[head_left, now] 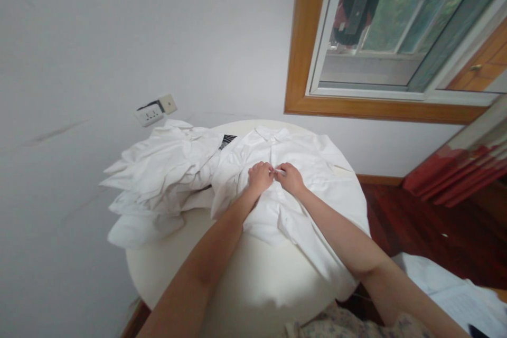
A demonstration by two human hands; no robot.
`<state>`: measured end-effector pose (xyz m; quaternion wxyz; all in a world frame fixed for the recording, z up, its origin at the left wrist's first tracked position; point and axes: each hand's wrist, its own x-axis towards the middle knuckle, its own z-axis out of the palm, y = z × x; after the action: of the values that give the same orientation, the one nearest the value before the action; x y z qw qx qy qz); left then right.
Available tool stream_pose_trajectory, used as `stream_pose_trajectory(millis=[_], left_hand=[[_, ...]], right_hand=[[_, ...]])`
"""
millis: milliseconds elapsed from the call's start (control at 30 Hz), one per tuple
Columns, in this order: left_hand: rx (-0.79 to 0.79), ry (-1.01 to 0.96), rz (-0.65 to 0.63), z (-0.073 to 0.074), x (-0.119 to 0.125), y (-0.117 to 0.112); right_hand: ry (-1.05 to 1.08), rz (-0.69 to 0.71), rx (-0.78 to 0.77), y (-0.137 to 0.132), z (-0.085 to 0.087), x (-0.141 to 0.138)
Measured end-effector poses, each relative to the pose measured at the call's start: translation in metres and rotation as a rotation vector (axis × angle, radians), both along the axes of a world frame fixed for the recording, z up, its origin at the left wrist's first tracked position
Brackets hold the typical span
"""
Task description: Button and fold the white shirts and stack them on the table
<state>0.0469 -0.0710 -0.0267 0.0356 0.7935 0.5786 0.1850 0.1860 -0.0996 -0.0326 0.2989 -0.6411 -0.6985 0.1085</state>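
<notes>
White shirt (301, 169) is spread flat on the round desk (237, 285), beneath both hands. Its front placket is pinched by the left hand (260, 177) and right hand (291, 178), held touching. Heaped white garments (158, 179) lie to the left.

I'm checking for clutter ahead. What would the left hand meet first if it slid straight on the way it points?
The left hand, resting on the white shirt, would probably meet that shirt's collar first, just beyond it; depth is hard to judge.
</notes>
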Motion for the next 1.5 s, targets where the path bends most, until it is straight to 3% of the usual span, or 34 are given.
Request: stream_pose_trajectory(millis=[167,433,733,1133,1333,1500], left_hand=[[-0.070,-0.030,-0.015,0.002,-0.005,0.005],[-0.029,-0.022,-0.076,0.002,-0.010,0.007],[-0.114,-0.281,-0.156,-0.008,-0.013,0.021],[-0.111,-0.213,-0.210,-0.010,-0.016,0.023],[-0.109,-0.142,-0.205,-0.006,-0.016,0.018],[-0.112,-0.111,-0.168,-0.005,-0.014,0.016]], right_hand=[[0.074,0.012,0.014,0.002,-0.002,0.003],[0.210,0.027,-0.001,0.005,-0.001,0.009],[0.294,0.040,0.049,0.007,-0.007,0.008],[0.286,0.137,0.049,0.009,-0.008,0.012],[0.404,0.250,-0.020,0.020,-0.009,0.021],[0.410,0.216,-0.070,0.030,-0.017,0.023]])
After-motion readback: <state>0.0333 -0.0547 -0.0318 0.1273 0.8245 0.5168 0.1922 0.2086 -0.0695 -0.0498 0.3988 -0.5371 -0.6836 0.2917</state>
